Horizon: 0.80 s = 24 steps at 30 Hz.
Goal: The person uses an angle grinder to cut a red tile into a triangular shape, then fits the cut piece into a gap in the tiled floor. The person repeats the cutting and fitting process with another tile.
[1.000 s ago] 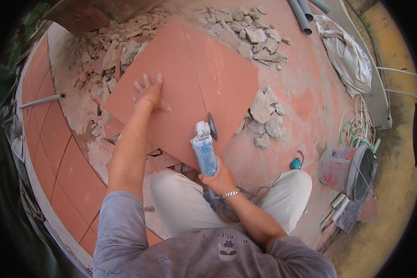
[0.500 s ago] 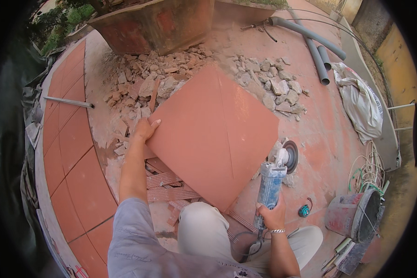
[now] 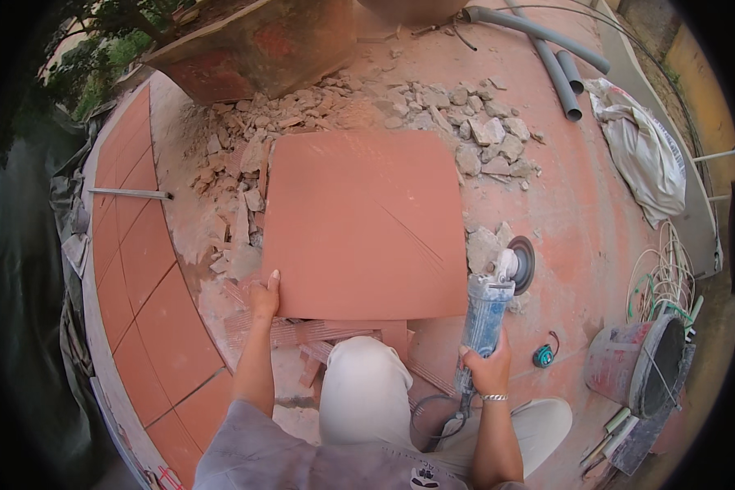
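Note:
A large square terracotta tile (image 3: 359, 220) lies in front of my knees, its near edge running roughly left to right. My left hand (image 3: 265, 296) grips its near left corner, thumb on top and fingers hidden beneath. Thin dark lines mark the tile's right half. In my right hand (image 3: 490, 367) is a blue angle grinder (image 3: 483, 314), its grey disc (image 3: 521, 265) at the far end, just right of the tile. The hand is closed around the grinder's body. Whether the disc spins, I cannot tell. Striped tile offcuts (image 3: 302, 333) lie under the near edge.
Broken rubble (image 3: 490, 135) spreads beyond the tile, before a large planter (image 3: 261, 53). Laid tiles (image 3: 151, 286) run along the left, with a metal bar (image 3: 131, 193) across them. Right are a tape measure (image 3: 544, 355), a bucket (image 3: 621, 367), a white sack (image 3: 641, 155) and grey pipes (image 3: 539, 37).
The tile has turned from a diamond position to lie square to me. My left hand has come nearer with its corner. The grinder stays in my right hand, little moved.

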Available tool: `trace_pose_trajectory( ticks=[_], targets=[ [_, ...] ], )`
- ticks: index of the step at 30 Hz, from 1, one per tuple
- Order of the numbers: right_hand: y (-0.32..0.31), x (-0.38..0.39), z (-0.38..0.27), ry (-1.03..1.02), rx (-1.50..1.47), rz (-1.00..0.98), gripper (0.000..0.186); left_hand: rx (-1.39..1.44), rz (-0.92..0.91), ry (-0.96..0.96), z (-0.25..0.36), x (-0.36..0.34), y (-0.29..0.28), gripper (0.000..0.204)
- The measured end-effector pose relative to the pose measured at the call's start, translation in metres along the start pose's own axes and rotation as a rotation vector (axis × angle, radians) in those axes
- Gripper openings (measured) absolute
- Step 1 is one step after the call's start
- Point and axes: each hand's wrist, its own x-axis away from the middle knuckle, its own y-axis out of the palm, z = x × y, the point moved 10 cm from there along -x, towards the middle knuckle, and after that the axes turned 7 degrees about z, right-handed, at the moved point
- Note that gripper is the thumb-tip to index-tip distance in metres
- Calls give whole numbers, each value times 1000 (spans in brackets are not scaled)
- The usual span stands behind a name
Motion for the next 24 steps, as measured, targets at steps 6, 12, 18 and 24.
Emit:
trace_pose_trajectory(
  ticks=[6,12,18,24],
  targets=[
    [-8,-11,12,22,-14,-23,47,428,97,-267,-60,97,52,73],
    [-12,-18,19,45,2,-41,45,739,-21,-370,-48,169,99,67],
    [-8,-30,28,38,28,-50,44,23,-239,-1,-3,189,90,56],
    [47,-65,28,-95,131,-61,62,-27,-600,-42,-16,177,106,51]
  ],
)
